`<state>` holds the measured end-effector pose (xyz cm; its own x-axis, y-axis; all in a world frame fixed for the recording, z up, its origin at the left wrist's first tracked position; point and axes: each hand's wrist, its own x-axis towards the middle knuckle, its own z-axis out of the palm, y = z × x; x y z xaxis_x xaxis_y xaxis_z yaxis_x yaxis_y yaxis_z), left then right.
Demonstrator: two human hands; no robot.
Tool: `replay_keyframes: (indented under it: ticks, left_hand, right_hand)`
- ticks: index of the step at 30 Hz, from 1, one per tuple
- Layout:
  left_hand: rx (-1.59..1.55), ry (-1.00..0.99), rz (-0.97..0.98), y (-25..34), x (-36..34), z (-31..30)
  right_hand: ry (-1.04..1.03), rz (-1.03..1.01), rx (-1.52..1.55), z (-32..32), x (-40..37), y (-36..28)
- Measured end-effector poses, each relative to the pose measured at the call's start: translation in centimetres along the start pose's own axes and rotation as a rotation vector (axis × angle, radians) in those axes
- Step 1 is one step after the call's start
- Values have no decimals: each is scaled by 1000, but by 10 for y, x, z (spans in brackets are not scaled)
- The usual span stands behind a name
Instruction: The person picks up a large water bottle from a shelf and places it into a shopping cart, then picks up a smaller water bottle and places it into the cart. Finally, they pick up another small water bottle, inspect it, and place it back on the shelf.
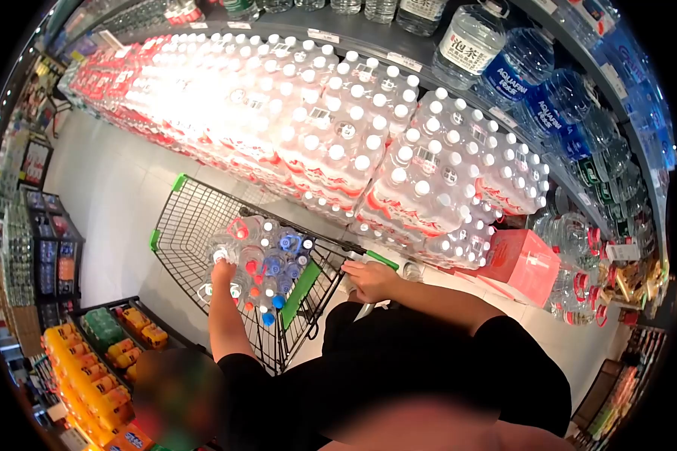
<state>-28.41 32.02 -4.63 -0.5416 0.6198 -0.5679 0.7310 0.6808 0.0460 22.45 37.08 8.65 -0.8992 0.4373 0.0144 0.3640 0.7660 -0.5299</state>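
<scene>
While the left hand sits down inside the shopping cart, fingers closed around a white-capped water bottle, the right hand curls over the cart handle. More bottles lie between the hands, and shrink-wrapped water packs are stacked beyond both.

The cart stands on the floor before the stacked packs. Bottles lie in the cart, toward its handle. The left hand rests on the bottles' left edge, and the right hand rests at the handle. A box sits right of the cart, below the jugs.
</scene>
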Motion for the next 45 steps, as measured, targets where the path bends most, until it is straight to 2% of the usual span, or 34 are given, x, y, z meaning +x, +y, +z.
replay_keyframes:
  ticks: [1, 2, 5, 9, 10, 14, 17, 18, 20, 23, 24, 25, 26, 27, 31, 33, 35, 36, 39, 41, 43, 45]
  left_hand:
    - [-13, -16, 24, 0, 6, 4]
    - [1, -60, -47, 0, 14, 8]
    - [4, -41, -34, 7, 20, 17]
    - [-55, 240, 83, 9, 5, 38]
    - [13, 360, 93, 11, 2, 47]
    - [-68, 576, 50, 21, 0, 72]
    - [-36, 537, 18, 19, 13, 76]
    - [-15, 458, -9, 22, 11, 66]
    - [28, 307, -72, 32, 7, 41]
    - [67, 97, -23, 11, 18, 6]
    - [177, -27, -52, 10, 17, -18]
    - [166, -70, 38, 0, 21, -35]
    - [273, -83, 19, -2, 20, -49]
    - [373, -96, -3, 16, 5, -72]
    - [374, 80, 43, 34, -54, -143]
    - [371, 192, 121, 42, -85, -178]
    - [460, 410, 221, 48, -108, -204]
    - [483, 490, 258, 60, -131, -227]
    - [445, 789, 432, 93, -193, -282]
    - [634, 933, 474, 125, -230, -315]
    - [708, 1108, 662, 167, -269, -347]
    - [665, 1188, 758, 210, -306, -373]
  right_hand:
    - [-16, -3, 7, 1, 1, 1]
    - [-5, -5, 1, 3, 3, 3]
    - [-15, -18, -16, 2, 8, 4]
    - [-2, -45, -20, 2, 15, 5]
    - [0, -44, -18, 0, 16, 6]
    - [55, -40, -24, -3, 22, 8]
    - [76, -71, 6, -6, 26, 11]
    - [86, -73, 11, -3, 25, 12]
    - [68, -64, 22, -4, 25, 13]
    - [46, -66, 29, -10, 24, 15]
    - [47, -69, 38, -13, 25, 15]
    - [49, -77, 50, -14, 25, 14]
    - [112, -105, 18, -7, 24, 17]
    - [62, -82, 36, -1, 24, 19]
    - [24, -101, 53, -4, 31, 25]
    - [-89, -77, 2, -8, 36, 25]
    - [-2, -111, -16, 1, 39, 31]
    - [118, -166, -17, -1, 42, 33]
    - [105, -188, 2, 3, 52, 44]
    - [-108, -133, 202, -2, 65, 55]
    - [123, -214, 253, -23, 74, 54]
    - [191, -195, 333, -72, 86, 37]
